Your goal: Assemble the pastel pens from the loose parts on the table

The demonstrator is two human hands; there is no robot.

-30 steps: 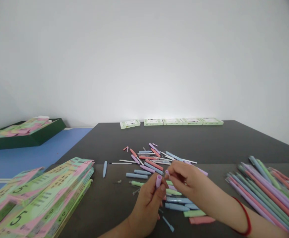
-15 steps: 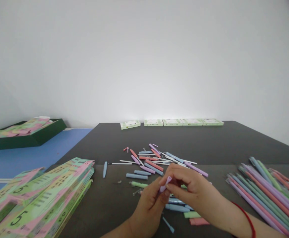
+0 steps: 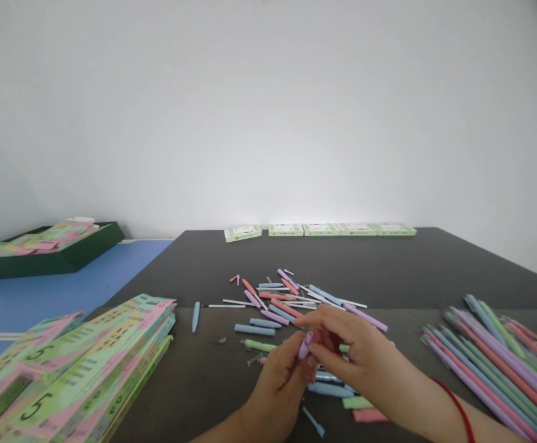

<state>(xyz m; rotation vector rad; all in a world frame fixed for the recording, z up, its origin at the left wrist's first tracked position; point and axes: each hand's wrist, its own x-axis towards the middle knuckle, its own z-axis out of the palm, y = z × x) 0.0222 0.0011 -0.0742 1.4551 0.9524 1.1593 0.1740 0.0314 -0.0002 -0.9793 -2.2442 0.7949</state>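
Note:
My left hand (image 3: 275,391) is closed round a small purple pen part (image 3: 305,346), which sticks up between thumb and forefinger. Touching it from the right is my right hand (image 3: 358,344), its thumb and fingers curled in a pinch at the same part. Beneath and behind both hands lie loose pen parts: blue barrels (image 3: 254,330), a green piece (image 3: 259,346), red pieces (image 3: 286,307), purple pieces and thin white refills (image 3: 226,306). A small blue clip piece (image 3: 313,421) lies just below my hands.
Stacks of green and pink packs (image 3: 88,363) stand at the left front. Bundled coloured pens (image 3: 494,363) lie at the right. Several flat boxes (image 3: 321,229) line the table's far edge. A dark green tray (image 3: 47,261) holding packs is on the blue surface (image 3: 130,264).
The purple part has tipped and sits slightly lower and further left between my fingers. My right forefinger has reached a little further left over it.

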